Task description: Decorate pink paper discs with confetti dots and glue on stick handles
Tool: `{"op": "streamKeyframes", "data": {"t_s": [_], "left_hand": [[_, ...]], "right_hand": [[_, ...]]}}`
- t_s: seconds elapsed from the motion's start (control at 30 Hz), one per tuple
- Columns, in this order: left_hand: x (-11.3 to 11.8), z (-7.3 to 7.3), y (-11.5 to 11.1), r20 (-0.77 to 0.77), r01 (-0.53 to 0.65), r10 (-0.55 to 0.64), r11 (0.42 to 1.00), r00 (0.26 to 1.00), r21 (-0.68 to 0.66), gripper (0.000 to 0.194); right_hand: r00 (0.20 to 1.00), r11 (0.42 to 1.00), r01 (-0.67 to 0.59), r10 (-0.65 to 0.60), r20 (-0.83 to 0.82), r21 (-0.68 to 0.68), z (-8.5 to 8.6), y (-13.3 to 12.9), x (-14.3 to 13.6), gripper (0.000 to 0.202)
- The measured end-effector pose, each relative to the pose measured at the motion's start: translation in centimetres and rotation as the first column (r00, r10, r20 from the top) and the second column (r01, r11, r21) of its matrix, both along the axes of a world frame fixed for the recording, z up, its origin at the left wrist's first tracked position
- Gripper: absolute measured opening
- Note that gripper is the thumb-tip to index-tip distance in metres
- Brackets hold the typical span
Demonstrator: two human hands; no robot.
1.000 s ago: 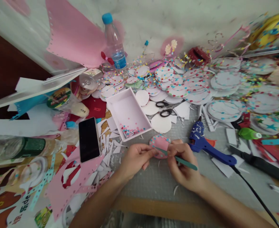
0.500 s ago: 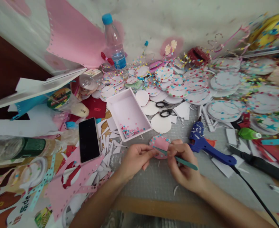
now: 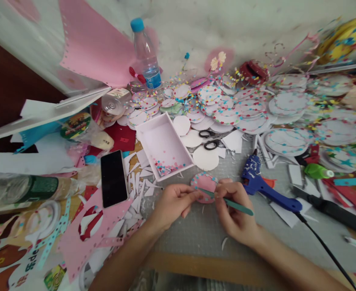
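Okay, teal tool [image 3: 238, 206] slanted, tip far-left over pink disc [image 3: 206, 182], blunt end near-right; right hand [image 3: 234, 210] pinching it, left hand [image 3: 173, 204] fingertips pressed together at disc's edge; box [image 3: 162, 139] beyond, glue gun [image 3: 258, 182] right.

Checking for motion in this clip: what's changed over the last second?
The right hand has shifted very slightly rightward, its grip on the slim teal tool kept. Nothing visibly taken up or let go. Left hand, pink disc, white box, glue gun: as before.
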State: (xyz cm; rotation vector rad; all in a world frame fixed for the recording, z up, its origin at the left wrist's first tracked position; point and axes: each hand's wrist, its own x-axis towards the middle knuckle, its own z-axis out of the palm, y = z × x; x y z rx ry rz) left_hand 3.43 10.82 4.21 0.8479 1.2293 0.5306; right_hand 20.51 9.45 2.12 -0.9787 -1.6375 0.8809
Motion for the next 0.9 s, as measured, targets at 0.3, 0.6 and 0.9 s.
{"op": "streamKeyframes", "data": {"t_s": [0.3, 0.6, 0.9], "left_hand": [[-0.10, -0.22, -0.06, 0.010, -0.005, 0.005, 1.000, 1.000, 0.007, 0.034], [-0.05, -0.11, -0.04, 0.018, -0.001, 0.000, 1.000, 1.000, 0.013, 0.034], [-0.01, -0.04, 0.00, 0.000, -0.002, 0.002, 1.000, 1.000, 0.009, 0.037]], "right_hand": [[0.998, 0.999, 0.000, -0.004, 0.065, 0.051, 0.07, 0.10, -0.01, 0.024], [1.000, 1.000, 0.013, -0.014, 0.022, 0.026, -0.05, -0.06, -0.05, 0.020], [0.999, 0.998, 0.003, -0.006, 0.054, 0.056, -0.13, 0.01, 0.10, 0.020]]}}
